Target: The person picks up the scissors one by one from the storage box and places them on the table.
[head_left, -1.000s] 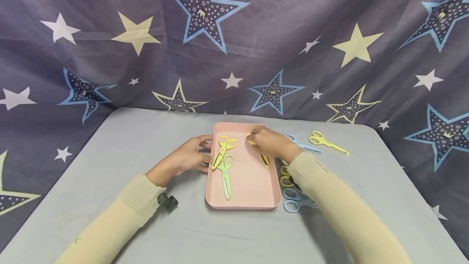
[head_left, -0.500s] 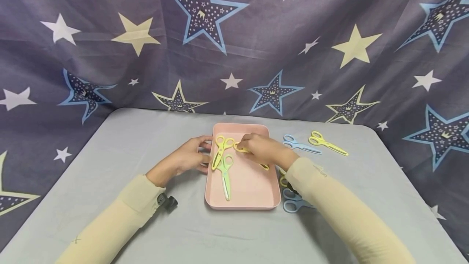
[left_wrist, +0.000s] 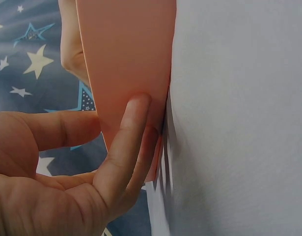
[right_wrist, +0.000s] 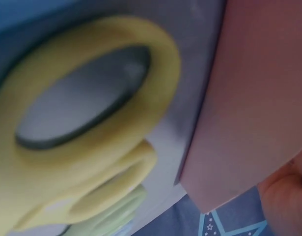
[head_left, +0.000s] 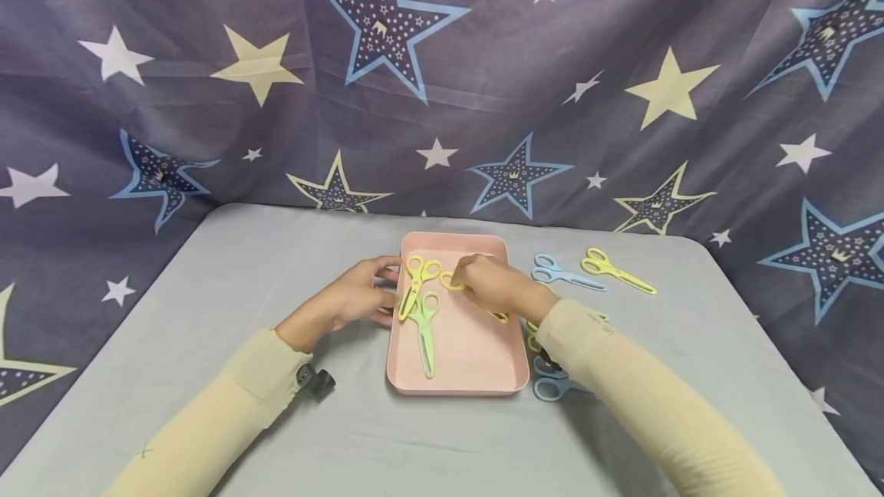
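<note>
A pink tray (head_left: 476, 351) stands on the table between both hands. My left hand (head_left: 355, 294) is at its left side; in the left wrist view the fairly straight fingers (left_wrist: 133, 115) rest against the outer wall. Inside the tray, my right hand (head_left: 493, 282) reaches down and pinches yellow scissors (head_left: 499, 317). Only a handle loop and the blade tip show past that hand. Another pair of yellow scissors (head_left: 412, 296) lies in the tray's left part, overlapping green scissors (head_left: 426, 343). The right fingertips are hidden in the head view.
Right of the tray lie blue scissors (head_left: 569, 278), yellow scissors (head_left: 621, 273) and more blue scissors (head_left: 552, 388), partly under the right forearm. Yellow handle loops (right_wrist: 163, 73) fill the right wrist view beside the tray wall. A star-patterned cloth (head_left: 442, 98) hangs behind the table.
My right hand has carried the yellow scissors left inside the tray, their handles now near the other yellow pair; then it shifted slightly right. The left hand has stayed put.
</note>
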Demonstrator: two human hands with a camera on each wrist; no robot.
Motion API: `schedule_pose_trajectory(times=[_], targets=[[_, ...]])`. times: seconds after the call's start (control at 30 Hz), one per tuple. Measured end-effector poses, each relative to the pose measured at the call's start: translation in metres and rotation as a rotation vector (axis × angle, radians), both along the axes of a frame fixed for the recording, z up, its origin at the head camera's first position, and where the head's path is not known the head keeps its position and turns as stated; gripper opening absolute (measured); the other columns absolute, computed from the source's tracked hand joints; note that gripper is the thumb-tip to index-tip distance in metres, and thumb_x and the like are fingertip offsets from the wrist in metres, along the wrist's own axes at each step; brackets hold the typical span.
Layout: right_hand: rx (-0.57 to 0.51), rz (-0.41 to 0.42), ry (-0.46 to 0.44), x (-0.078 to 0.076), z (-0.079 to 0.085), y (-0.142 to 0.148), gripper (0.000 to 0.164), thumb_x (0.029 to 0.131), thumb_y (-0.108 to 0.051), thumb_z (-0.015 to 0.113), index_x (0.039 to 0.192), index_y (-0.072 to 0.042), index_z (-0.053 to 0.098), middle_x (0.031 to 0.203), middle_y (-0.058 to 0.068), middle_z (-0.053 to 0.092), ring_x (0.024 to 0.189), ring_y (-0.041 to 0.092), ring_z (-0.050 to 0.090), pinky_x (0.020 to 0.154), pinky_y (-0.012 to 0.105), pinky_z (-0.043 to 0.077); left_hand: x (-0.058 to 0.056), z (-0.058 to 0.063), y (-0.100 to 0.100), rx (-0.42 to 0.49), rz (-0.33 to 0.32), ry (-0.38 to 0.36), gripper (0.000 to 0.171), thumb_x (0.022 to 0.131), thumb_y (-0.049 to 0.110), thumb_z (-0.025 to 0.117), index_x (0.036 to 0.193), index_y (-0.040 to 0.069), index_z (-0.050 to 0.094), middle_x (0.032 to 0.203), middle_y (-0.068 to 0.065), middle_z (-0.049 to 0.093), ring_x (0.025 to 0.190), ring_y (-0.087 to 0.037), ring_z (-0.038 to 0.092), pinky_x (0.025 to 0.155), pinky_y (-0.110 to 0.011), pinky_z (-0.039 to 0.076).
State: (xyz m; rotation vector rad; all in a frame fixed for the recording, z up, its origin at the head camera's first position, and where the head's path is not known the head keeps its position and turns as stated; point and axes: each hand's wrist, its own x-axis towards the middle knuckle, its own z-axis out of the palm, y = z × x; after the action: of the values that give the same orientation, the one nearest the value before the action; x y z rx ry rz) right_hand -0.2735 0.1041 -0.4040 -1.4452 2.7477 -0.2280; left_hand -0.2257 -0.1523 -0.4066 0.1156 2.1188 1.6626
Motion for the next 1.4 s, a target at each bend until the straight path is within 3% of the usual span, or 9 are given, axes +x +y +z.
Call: schedule_pose_trajectory(times=[0.1,0.27,0.37,0.6,0.77,0.9,1.0,1.2,1.4], targets=[[0.001,0.009,-0.001,0.002,0.000,-0.004,0.017,0.088,0.005,0.069,0.094,-0.007,0.078,0.095,0.004,0.071,0.088,0.018,0.066,0.080,0.030,0.062,0.001,-0.001,-0.001,0.002,0.004,-0.003,0.078,0.088,-0.014,0.057,0.159,0.000,0.026,0.139,-0.026,0.037,0.096,-0.035,0.065,0.078,-0.042,0.068],[0.030,0.015,0.006,0.003,-0.002,-0.008,0.018,0.085,0.007,0.072,0.077,-0.009,0.066,0.079,-0.002,0.051,0.072,0.013,0.046,0.060,0.024,0.046,0.001,-0.002,-0.001,0.008,0.005,0.000,0.079,0.088,-0.014,0.057,0.159,0.000,0.026,0.140,-0.026,0.037,0.096,-0.035,0.065,0.078,-0.042,0.068],[0.043,0.015,0.011,0.004,-0.004,-0.008,0.017,0.086,0.006,0.073,0.081,-0.010,0.068,0.082,-0.002,0.050,0.073,0.013,0.047,0.062,0.023,0.046,0.001,-0.003,0.000,0.006,0.003,0.001,0.078,0.088,-0.014,0.057,0.159,0.000,0.026,0.140,-0.026,0.037,0.095,-0.035,0.065,0.078,-0.042,0.068],[0.030,0.023,0.017,0.005,-0.007,-0.006,0.023,0.088,0.000,0.076,0.108,-0.010,0.077,0.099,0.003,0.065,0.090,0.016,0.062,0.080,0.026,0.060,0.001,-0.003,0.000,0.003,0.001,0.006,0.077,0.089,-0.014,0.056,0.159,0.000,0.026,0.140,-0.027,0.037,0.094,-0.035,0.066,0.077,-0.042,0.068],[-0.026,0.039,0.015,0.005,-0.006,-0.005,0.026,0.085,-0.001,0.077,0.109,-0.010,0.077,0.099,0.003,0.066,0.089,0.014,0.062,0.080,0.025,0.059,0.001,-0.002,0.000,0.002,0.001,0.008,0.078,0.088,-0.014,0.056,0.159,0.000,0.026,0.140,-0.027,0.037,0.094,-0.035,0.066,0.077,-0.042,0.068],[-0.053,0.073,0.017,0.006,-0.004,-0.005,0.012,0.088,0.001,0.073,0.093,-0.010,0.072,0.085,0.000,0.061,0.078,0.013,0.055,0.068,0.023,0.054,0.000,-0.002,-0.001,0.001,0.001,0.010,0.078,0.088,-0.014,0.056,0.159,0.000,0.026,0.140,-0.027,0.037,0.095,-0.036,0.066,0.077,-0.042,0.068],[-0.047,0.081,0.010,0.006,-0.004,-0.005,0.014,0.089,0.003,0.068,0.089,-0.011,0.069,0.084,0.000,0.061,0.079,0.014,0.056,0.069,0.024,0.054,-0.001,-0.002,-0.001,0.001,-0.004,0.013,0.078,0.089,-0.013,0.056,0.159,0.000,0.025,0.140,-0.027,0.037,0.097,-0.036,0.065,0.078,-0.042,0.068],[-0.023,0.066,0.000,0.009,-0.004,-0.002,0.030,0.087,0.004,0.065,0.111,-0.011,0.076,0.107,0.002,0.070,0.102,0.018,0.065,0.092,0.030,0.060,-0.002,-0.003,-0.002,0.001,-0.005,0.016,0.078,0.089,-0.013,0.057,0.159,-0.001,0.025,0.140,-0.027,0.037,0.098,-0.037,0.066,0.078,-0.042,0.068],[0.001,0.067,-0.011,0.018,0.000,0.004,0.026,0.092,-0.005,0.070,0.118,-0.010,0.075,0.102,0.005,0.068,0.089,0.016,0.062,0.080,0.029,0.060,-0.001,-0.002,-0.002,0.004,-0.007,0.014,0.078,0.089,-0.014,0.057,0.159,-0.001,0.025,0.140,-0.027,0.037,0.100,-0.038,0.065,0.079,-0.042,0.068]])
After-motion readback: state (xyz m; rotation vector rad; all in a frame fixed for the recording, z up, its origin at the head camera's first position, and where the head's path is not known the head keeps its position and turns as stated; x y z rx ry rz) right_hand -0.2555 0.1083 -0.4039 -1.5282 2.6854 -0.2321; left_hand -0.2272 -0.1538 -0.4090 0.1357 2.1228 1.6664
